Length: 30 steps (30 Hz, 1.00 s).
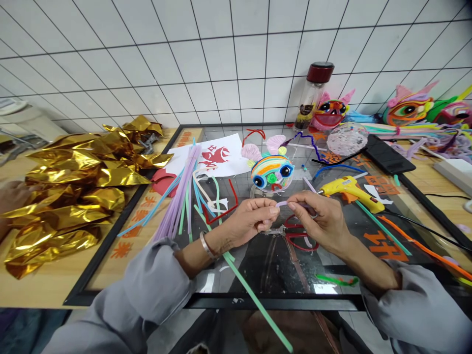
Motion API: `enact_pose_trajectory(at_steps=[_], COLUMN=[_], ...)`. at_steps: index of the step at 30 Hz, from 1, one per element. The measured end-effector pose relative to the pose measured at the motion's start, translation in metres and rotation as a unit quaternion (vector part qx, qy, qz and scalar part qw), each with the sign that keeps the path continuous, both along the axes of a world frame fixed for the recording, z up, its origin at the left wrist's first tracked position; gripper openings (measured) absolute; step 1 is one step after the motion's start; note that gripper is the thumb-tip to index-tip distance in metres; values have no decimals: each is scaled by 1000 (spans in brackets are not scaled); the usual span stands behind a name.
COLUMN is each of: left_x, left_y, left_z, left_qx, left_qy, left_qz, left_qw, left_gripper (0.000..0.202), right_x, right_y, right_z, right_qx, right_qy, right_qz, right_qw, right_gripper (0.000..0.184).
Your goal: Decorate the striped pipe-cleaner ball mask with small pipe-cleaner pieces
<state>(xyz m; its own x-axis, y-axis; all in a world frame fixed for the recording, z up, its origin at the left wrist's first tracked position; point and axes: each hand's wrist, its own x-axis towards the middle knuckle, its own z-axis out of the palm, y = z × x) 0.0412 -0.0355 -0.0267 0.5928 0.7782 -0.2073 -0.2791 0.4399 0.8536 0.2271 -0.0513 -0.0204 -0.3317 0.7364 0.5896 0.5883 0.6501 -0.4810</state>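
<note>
A short lilac pipe cleaner stretches between my two hands over the glass tabletop. My left hand pinches one end of it between thumb and fingers, and my right hand pinches the other. Just beyond them sits a round striped animal head with big blue eyes and pink ears. Red-handled scissors lie below my right hand. A yellow glue gun rests to the right of that hand. Left of my left hand lies a bundle of lilac pipe cleaners, with green and blue ones beside it.
Crumpled gold foil covers the left side, with another person's hand at its edge. At the back stand a lidded bottle and finished animal heads. A black phone and a clear ball lie at right.
</note>
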Motion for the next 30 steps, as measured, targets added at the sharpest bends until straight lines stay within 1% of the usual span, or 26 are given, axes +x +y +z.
enact_pose_trajectory(at_steps=[3, 6, 8, 10, 12, 13, 14, 15, 17, 18, 20, 24, 27, 30], left_x=[3, 4, 2, 0, -2, -2, -3, -3, -4, -4, -5, -8, -9, -8], left_y=[-2, -1, 1, 3, 4, 4, 4, 4, 4, 3, 4, 4, 5, 4], left_z=[-3, -7, -10, -11, -10, -10, -9, -8, -5, -4, -1, 0, -2, -3], left_qx=[10, 63, 118, 172, 211, 217, 209, 184, 100, 55, -11, -61, -83, -93], left_qy=[-2, 36, 77, 113, 132, 132, 126, 113, 75, 53, 7, -63, -86, -95], left_qz=[42, 69, 97, 142, 180, 181, 161, 127, 45, 8, -34, -73, -86, -86], left_qw=[999, 995, 985, 968, 952, 950, 956, 968, 991, 997, 999, 994, 989, 987], left_gripper=[30, 29, 28, 26, 25, 25, 26, 28, 30, 31, 30, 29, 29, 28], right_x=[-2, -3, -3, -2, -1, -1, -1, -1, -2, -2, -2, -1, -1, -2], right_y=[-3, -5, -5, -5, -5, -5, -5, -5, -4, -4, -3, -2, -2, -2], right_z=[1, 6, 10, 13, 13, 12, 11, 9, 6, 5, 4, 2, 1, 0], right_qx=[33, 61, 85, 105, 114, 116, 119, 125, 147, 158, 169, 153, 144, 143], right_qy=[-1, -1, -8, -14, -16, -17, -18, -20, -24, -26, -27, -26, -20, -20], right_qz=[-6, -34, -58, -71, -60, -48, -35, -24, -10, -7, 1, 9, -1, -7], right_qw=[999, 998, 995, 992, 992, 992, 992, 992, 989, 987, 985, 988, 989, 989], right_gripper=[8, 10, 12, 13, 12, 11, 10, 9, 8, 8, 8, 9, 9, 10])
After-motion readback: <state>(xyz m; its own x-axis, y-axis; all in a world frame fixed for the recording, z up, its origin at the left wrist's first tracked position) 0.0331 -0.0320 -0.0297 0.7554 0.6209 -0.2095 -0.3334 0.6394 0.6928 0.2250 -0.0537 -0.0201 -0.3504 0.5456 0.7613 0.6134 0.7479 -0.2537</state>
